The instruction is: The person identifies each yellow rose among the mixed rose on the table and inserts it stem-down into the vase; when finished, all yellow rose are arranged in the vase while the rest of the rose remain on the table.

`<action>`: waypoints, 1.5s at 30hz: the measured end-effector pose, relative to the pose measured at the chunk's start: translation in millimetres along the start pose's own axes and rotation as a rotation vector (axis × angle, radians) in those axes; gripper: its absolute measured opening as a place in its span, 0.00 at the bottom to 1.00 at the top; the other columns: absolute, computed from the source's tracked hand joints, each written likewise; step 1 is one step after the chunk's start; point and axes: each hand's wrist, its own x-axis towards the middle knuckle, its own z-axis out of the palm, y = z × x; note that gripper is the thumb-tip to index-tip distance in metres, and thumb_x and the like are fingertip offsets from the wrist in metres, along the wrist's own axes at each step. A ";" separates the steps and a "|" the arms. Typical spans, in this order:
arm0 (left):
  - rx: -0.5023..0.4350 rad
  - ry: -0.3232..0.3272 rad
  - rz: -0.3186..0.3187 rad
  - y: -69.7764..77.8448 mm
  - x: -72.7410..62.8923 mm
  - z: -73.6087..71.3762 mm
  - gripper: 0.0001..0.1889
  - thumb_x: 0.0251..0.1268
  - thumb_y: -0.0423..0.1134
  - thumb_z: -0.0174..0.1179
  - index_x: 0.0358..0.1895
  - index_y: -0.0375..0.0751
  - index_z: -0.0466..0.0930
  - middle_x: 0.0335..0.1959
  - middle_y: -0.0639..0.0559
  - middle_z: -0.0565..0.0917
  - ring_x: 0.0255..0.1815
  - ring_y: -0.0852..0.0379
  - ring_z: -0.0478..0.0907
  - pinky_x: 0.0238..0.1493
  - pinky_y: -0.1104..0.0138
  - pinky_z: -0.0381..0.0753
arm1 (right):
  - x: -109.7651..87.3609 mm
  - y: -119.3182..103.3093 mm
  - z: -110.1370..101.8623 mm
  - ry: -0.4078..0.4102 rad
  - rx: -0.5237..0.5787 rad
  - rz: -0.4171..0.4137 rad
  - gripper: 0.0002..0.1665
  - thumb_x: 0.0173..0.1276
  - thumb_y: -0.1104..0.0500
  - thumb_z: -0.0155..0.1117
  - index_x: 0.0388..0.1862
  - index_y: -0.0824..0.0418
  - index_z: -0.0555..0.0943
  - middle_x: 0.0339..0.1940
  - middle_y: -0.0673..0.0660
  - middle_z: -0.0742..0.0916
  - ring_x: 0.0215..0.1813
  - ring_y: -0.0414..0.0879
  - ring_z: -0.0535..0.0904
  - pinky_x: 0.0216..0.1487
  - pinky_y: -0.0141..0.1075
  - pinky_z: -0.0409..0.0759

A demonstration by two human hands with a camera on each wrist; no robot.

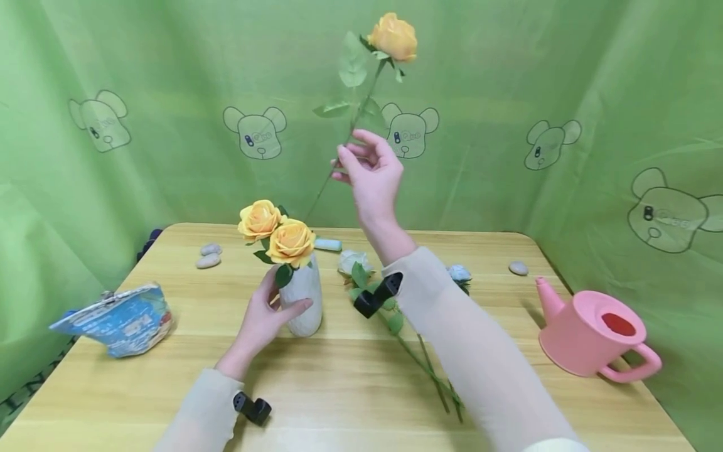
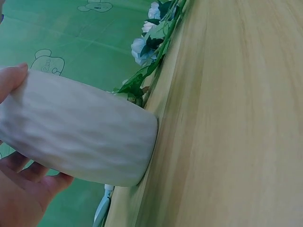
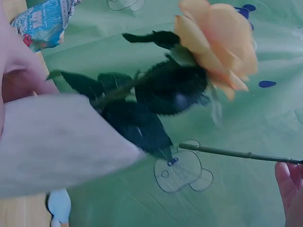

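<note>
My left hand (image 1: 271, 307) grips a white textured vase (image 1: 305, 301) around its side; the vase stands upright on the table. In the left wrist view the vase (image 2: 85, 127) shows its rippled wall between thumb and fingers. Two yellow roses (image 1: 291, 242) lean out of its mouth to the left. My right hand (image 1: 377, 172) is raised and pinches the stem of another yellow rose (image 1: 393, 37), bloom up. That stem slants down to the left behind the vase. In the right wrist view the cut end of the stem (image 3: 222, 151) is near the vase mouth, outside it.
White and blue roses (image 1: 354, 262) with long stems lie under my right forearm. A pink watering can (image 1: 590, 333) stands at the right, a crumpled blue bag (image 1: 132, 320) at the left. Grey stones (image 1: 209, 260) and a light-blue object (image 1: 327, 244) lie toward the back edge.
</note>
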 end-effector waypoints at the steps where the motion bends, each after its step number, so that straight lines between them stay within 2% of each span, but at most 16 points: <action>1: -0.002 0.002 0.000 0.5 -0.7 -0.1 0.40 0.53 0.36 0.69 0.69 0.48 0.57 0.65 0.47 0.66 0.64 0.46 0.63 0.63 0.50 0.63 | -1.8 1.3 3.6 -0.014 -0.007 0.004 0.20 0.56 0.75 0.64 0.49 0.69 0.77 0.34 0.59 0.82 0.30 0.49 0.81 0.33 0.39 0.84; 11: -0.002 0.018 0.003 3.3 -5.6 -2.3 0.40 0.51 0.34 0.69 0.68 0.47 0.58 0.64 0.45 0.68 0.62 0.45 0.65 0.62 0.49 0.64 | -25.5 26.8 16.5 -0.159 -0.098 0.049 0.19 0.58 0.73 0.64 0.50 0.70 0.76 0.35 0.62 0.83 0.31 0.50 0.81 0.33 0.42 0.84; 22: 0.007 0.012 0.018 2.2 -5.2 -1.9 0.41 0.52 0.34 0.69 0.69 0.47 0.58 0.64 0.45 0.68 0.62 0.45 0.65 0.62 0.50 0.65 | -37.2 47.6 9.0 -0.265 -0.213 0.120 0.19 0.59 0.71 0.64 0.50 0.69 0.77 0.35 0.62 0.83 0.31 0.46 0.81 0.33 0.42 0.84; 28: 0.019 0.011 0.028 3.6 -3.3 -1.4 0.40 0.52 0.34 0.69 0.69 0.46 0.57 0.64 0.44 0.67 0.62 0.45 0.65 0.62 0.50 0.65 | -42.0 57.6 0.6 -0.318 -0.321 0.079 0.17 0.59 0.68 0.65 0.49 0.67 0.78 0.36 0.61 0.84 0.34 0.45 0.80 0.39 0.38 0.82; 31: 0.008 0.006 0.025 1.9 -2.2 -0.5 0.40 0.52 0.35 0.69 0.69 0.47 0.57 0.64 0.45 0.67 0.62 0.46 0.65 0.62 0.51 0.65 | -44.7 61.5 -7.9 -0.366 -0.375 0.087 0.15 0.60 0.66 0.65 0.48 0.65 0.80 0.39 0.59 0.85 0.39 0.45 0.80 0.43 0.35 0.81; 37: 0.011 -0.003 0.009 1.1 -1.3 0.4 0.41 0.52 0.36 0.69 0.70 0.48 0.56 0.65 0.45 0.66 0.63 0.45 0.64 0.62 0.50 0.64 | -55.2 70.5 -39.8 -0.418 -0.369 0.277 0.11 0.62 0.68 0.62 0.43 0.69 0.80 0.38 0.61 0.85 0.38 0.52 0.82 0.40 0.41 0.83; 40: 0.016 -0.002 0.006 1.8 -1.5 -0.6 0.41 0.52 0.37 0.69 0.70 0.48 0.56 0.65 0.45 0.66 0.63 0.45 0.64 0.62 0.50 0.64 | -59.8 73.8 -53.7 -0.422 -0.366 0.303 0.10 0.63 0.67 0.62 0.43 0.71 0.80 0.37 0.63 0.84 0.38 0.55 0.82 0.38 0.42 0.83; 45: 0.003 -0.004 0.016 -5.4 0.4 -1.6 0.42 0.52 0.37 0.70 0.70 0.47 0.56 0.65 0.44 0.66 0.63 0.44 0.64 0.62 0.48 0.64 | -64.8 72.6 -75.3 -0.400 -0.338 0.325 0.13 0.63 0.66 0.63 0.45 0.72 0.79 0.37 0.65 0.84 0.36 0.52 0.82 0.39 0.48 0.82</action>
